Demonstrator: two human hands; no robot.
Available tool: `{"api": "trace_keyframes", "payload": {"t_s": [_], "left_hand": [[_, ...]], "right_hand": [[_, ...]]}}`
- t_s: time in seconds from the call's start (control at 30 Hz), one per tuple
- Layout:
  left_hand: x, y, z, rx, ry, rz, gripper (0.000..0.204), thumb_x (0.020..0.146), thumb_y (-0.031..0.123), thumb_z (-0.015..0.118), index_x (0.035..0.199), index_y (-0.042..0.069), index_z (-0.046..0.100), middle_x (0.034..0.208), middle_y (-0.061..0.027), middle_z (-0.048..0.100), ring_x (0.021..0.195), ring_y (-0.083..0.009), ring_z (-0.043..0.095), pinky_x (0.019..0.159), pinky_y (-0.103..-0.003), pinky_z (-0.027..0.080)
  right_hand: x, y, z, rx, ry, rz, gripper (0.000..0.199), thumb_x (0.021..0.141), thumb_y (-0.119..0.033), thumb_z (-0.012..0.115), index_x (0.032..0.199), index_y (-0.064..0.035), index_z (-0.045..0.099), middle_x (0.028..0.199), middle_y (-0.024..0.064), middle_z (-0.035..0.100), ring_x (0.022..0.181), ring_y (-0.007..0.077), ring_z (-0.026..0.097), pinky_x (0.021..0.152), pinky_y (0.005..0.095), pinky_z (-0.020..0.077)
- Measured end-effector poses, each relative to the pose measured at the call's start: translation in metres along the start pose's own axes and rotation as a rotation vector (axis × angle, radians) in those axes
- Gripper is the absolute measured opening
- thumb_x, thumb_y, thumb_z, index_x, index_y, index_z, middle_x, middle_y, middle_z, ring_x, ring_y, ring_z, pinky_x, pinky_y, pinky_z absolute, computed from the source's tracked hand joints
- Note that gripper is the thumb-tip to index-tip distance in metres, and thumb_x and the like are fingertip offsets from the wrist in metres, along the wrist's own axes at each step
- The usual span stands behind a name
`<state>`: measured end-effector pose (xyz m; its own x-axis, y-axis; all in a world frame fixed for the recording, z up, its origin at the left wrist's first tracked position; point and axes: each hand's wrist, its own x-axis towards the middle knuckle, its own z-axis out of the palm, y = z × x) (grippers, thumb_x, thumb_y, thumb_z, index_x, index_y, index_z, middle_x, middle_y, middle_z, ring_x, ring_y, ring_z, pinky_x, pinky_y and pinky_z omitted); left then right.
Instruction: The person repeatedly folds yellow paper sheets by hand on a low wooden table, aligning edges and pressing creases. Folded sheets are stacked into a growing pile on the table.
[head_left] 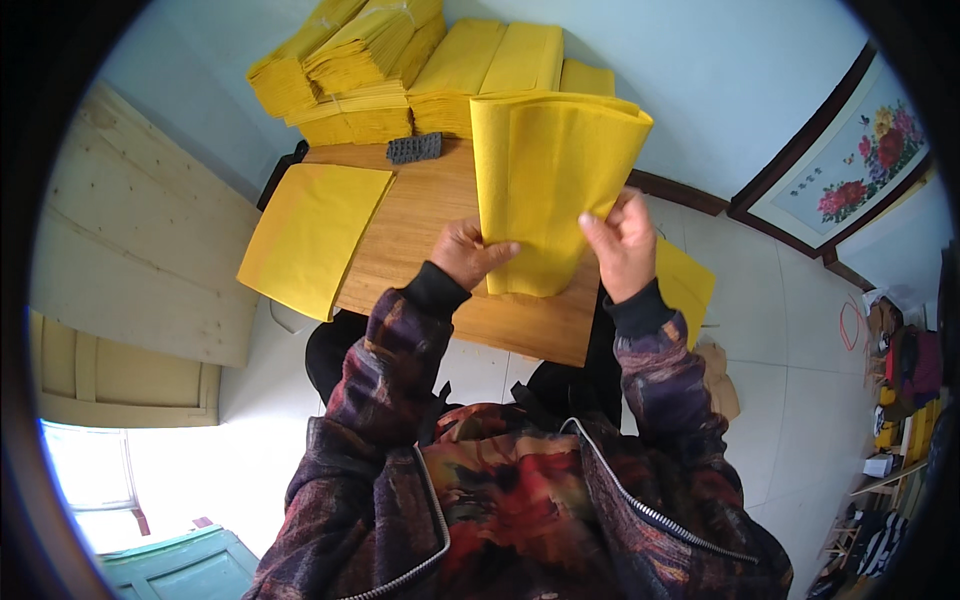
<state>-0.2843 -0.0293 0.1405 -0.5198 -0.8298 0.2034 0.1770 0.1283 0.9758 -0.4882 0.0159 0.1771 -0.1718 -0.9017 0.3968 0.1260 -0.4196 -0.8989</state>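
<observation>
A folded bundle of yellow paper (545,190) is held upright above the tabletop (430,215), pinched at its lower edge by the left hand (468,252) and right hand (622,243). Each grip is pressed together on the sheets, seemingly so they stay aligned.

Both forearms raised, L hand (470,255) & R hand (622,245) fingers apparently pinched shut

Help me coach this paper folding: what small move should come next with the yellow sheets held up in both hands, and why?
Probably lower the yellow sheets flat onto the wooden table. Left hand and right hand pinch only the bottom edge, so the bundle stands upright and its top bows open.
</observation>
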Motion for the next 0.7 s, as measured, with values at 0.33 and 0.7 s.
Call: {"api": "trace_keyframes", "payload": {"t_s": [0.33,0.7], "left_hand": [[-0.003,-0.03,0.005,-0.093,0.076,-0.061,0.023,0.083,0.001,0.069,0.106,0.0,0.066,0.099,-0.0052,0.069,0.088,-0.0126,0.063,0.079,-0.027,0.051],[0.023,-0.073,-0.049,0.221,-0.14,-0.602,0.037,0.076,0.018,0.075,0.107,0.0,0.065,0.095,-0.0098,0.07,0.081,-0.0175,0.065,0.077,-0.031,0.051]], "right_hand": [[-0.02,0.044,-0.014,-0.072,-0.11,0.113,0.014,0.089,-0.005,0.063,0.097,0.0001,0.054,0.087,0.0036,0.064,0.077,0.0068,0.059,0.07,0.0228,0.0485],[-0.025,0.087,-0.007,-0.395,-0.205,0.738,0.03,0.089,-0.023,0.064,0.102,0.004,0.059,0.087,0.0067,0.066,0.078,0.0137,0.063,0.068,0.027,0.0502]]}}
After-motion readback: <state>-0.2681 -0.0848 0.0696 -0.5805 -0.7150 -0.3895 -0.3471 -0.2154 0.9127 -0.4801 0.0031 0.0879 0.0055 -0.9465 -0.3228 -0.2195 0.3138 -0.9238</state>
